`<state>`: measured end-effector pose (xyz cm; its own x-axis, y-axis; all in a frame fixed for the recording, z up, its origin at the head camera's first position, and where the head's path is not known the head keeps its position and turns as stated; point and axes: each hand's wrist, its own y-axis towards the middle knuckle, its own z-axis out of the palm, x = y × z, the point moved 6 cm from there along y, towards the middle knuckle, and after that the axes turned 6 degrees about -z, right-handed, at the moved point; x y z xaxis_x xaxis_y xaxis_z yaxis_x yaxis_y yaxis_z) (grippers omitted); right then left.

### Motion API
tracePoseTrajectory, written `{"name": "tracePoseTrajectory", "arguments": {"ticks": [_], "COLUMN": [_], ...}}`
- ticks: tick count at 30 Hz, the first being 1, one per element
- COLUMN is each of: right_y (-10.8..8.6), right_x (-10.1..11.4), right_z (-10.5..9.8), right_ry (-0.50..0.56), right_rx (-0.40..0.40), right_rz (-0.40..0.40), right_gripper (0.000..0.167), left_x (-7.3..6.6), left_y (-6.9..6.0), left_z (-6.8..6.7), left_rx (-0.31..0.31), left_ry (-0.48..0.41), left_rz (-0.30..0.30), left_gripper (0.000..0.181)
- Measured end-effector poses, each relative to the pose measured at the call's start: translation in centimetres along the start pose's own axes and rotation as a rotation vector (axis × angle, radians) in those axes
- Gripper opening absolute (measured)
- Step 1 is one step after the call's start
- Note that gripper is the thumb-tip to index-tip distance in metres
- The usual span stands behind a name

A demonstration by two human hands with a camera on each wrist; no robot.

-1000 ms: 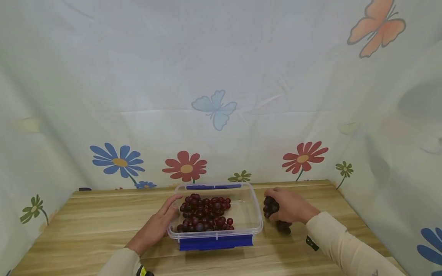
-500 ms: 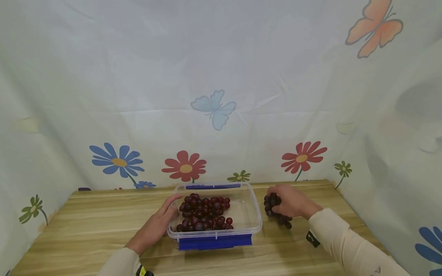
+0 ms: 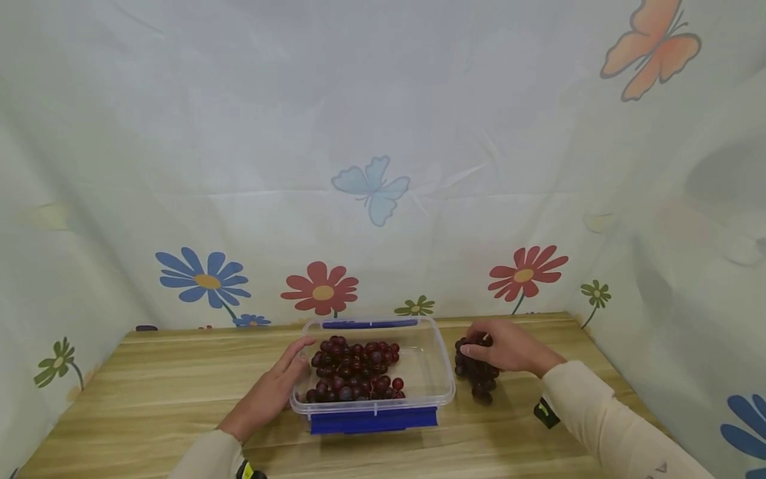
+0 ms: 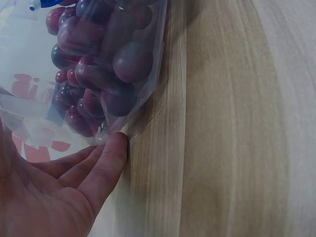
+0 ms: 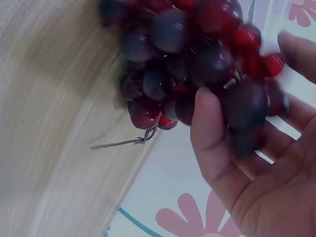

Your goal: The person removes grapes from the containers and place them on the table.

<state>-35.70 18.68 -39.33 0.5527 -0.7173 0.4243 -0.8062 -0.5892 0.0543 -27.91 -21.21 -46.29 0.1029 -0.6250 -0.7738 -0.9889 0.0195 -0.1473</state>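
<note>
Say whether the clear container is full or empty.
Neither: it is partly filled. In the head view, grapes lie across the left and middle of the clear container, while the right part is bare.

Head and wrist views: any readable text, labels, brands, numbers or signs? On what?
None readable.
Right sleeve: small dark mark, too small to read.
Container: no lettering I can make out.
Backdrop: printed flowers and butterflies, no words visible.
</note>
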Motion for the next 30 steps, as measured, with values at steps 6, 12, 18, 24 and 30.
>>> {"name": "tracePoseTrajectory", "arguments": {"ticks": [6,12,18,24,30], "right_y": [-0.1,-0.1,0.0,-0.1,-0.6], "right_x": [-0.4,-0.6,-0.5,-0.3,0.1], "right_z": [0.1,0.2,1.1,1.8,1.4], "right_ry": [0.073,0.025,0.019,0.008,0.010], "right_rx": [0.025,-0.014,-0.018,-0.006,-0.030], "right_rz": [0.027,0.047,0.122,0.106,0.137], "right_gripper": [0.013,0.015,0.031,0.040,0.046], "left_x": [-0.1,-0.1,0.0,0.2,0.3], "left_y": [-0.1,-0.1,-0.1,0.1,0.1], "left_z": [0.0,0.0,-0.1,-0.1,-0.1], "left_rx": [-0.003,-0.004,-0.003,-0.005,0.006], "left_ry": [0.004,0.007,0.000,0.001,-0.005], "left_rz": [-0.002,0.005,-0.003,0.002,0.001], "left_gripper": [0.056,0.055,0.056,0.055,0.054]}}
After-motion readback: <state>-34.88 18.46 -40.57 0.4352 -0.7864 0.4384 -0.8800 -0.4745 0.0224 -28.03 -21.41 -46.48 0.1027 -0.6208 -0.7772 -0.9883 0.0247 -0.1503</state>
